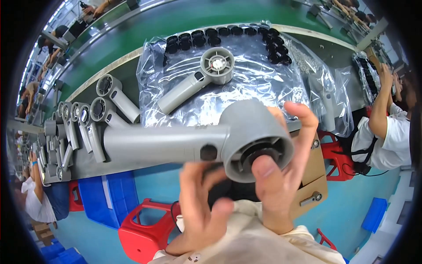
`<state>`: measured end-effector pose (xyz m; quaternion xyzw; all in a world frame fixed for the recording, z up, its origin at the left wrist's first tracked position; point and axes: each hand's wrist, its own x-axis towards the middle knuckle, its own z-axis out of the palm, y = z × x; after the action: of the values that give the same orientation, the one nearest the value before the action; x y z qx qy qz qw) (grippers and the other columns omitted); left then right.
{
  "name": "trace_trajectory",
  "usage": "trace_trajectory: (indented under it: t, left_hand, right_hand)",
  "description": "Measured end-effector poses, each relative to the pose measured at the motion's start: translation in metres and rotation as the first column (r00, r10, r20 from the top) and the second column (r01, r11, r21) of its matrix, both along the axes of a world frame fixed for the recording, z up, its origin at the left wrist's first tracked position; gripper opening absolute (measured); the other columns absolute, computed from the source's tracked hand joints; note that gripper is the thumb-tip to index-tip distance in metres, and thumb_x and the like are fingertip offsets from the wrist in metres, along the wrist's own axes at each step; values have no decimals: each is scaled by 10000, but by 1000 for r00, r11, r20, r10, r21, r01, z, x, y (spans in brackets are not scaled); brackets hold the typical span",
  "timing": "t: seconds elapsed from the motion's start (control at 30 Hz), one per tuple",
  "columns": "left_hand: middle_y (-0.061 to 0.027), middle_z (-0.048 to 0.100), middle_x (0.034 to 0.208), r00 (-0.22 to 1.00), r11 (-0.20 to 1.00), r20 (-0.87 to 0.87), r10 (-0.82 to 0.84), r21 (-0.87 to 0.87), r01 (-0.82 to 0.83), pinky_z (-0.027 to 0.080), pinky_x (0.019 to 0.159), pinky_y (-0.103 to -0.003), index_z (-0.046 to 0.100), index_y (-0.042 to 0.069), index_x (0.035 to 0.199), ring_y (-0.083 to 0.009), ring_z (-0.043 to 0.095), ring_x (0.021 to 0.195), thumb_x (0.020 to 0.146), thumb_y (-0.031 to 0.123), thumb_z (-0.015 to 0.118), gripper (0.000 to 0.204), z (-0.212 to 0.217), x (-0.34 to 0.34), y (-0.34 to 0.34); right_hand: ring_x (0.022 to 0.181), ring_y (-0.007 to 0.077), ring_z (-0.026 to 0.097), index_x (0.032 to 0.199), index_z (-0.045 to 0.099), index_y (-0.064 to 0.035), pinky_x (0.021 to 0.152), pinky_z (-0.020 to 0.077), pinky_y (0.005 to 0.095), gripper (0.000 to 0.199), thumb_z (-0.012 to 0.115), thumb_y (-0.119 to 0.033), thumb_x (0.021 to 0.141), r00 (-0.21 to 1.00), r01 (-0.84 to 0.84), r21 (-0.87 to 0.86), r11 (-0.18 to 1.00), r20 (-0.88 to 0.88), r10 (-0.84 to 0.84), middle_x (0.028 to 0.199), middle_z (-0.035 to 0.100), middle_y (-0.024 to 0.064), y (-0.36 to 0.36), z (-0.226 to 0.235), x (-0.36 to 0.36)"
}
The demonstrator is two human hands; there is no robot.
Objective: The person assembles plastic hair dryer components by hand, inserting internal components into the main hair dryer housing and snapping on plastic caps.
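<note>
A grey handheld fan (162,143) is held up close in front of me, its handle pointing left and its round head at the right. My right hand (281,176) grips the head, fingers around the far side. Its thumb presses on a black round part inside the head's opening. Below the handle is my left hand (202,207), slightly blurred, with thumb and fingers apart; its fingertips come up to the handle's lower edge, and whether they touch cannot be made out. Another grey fan (184,90) lies beyond on clear plastic sheeting (246,83).
Several black rings (199,39) line the sheeting's far side. Grey fans (90,127) crowd the bench at left. A green conveyor belt (176,20) runs behind. Red stools (143,233), blue bins (110,198) and a cardboard box (310,171) stand below. A co-worker (382,132) sits at right.
</note>
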<state>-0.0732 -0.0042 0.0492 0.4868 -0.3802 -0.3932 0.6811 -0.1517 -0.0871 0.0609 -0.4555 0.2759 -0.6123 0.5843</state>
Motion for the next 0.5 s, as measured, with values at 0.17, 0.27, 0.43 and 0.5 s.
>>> trace_trajectory:
  t: [0.17, 0.27, 0.43, 0.5]
  left_hand:
    - [-290, 328, 1322, 992, 956, -73, 101, -269, -117, 349, 968, -420, 85, -67, 1378, -338, 415, 1172, 843, 429, 565, 873, 3, -6, -45]
    - [-326, 369, 1262, 968, 906, -97, 233, -340, -252, 422, 861, -409, 124, -81, 1367, -332, 494, 1023, 864, 421, 494, 802, 3, -9, -52]
    - [-292, 432, 1210, 944, 886, 24, 329, -352, -300, 422, 858, -411, 268, -87, 1290, -319, 500, 1026, 852, 397, 525, 701, 0, -8, -49]
    - [-256, 470, 1197, 927, 903, 71, 369, -263, -339, 401, 905, -396, 340, -91, 1243, -293, 485, 1084, 875, 299, 514, 563, -1, -6, -48]
  right_hand:
    - [1083, 237, 461, 1219, 385, 28, 936, 347, 347, 497, 606, -19, 777, 983, -183, -296, 938, -57, 174, 1192, 431, 203, 4, -5, 3]
    - [1087, 234, 457, 1195, 389, 1, 935, 352, 354, 470, 633, -66, 798, 962, -238, -256, 937, 69, 263, 1194, 421, 194, 7, -12, 8]
    - [1070, 200, 469, 1131, 408, -14, 919, 376, 335, 361, 609, -36, 832, 968, -197, -222, 955, 108, 224, 1156, 457, 166, 13, -10, 12]
    - [1003, 187, 491, 1067, 442, -2, 890, 374, 328, 402, 678, -202, 809, 991, -130, -9, 991, 25, 130, 1094, 510, 174, 14, -10, 17]
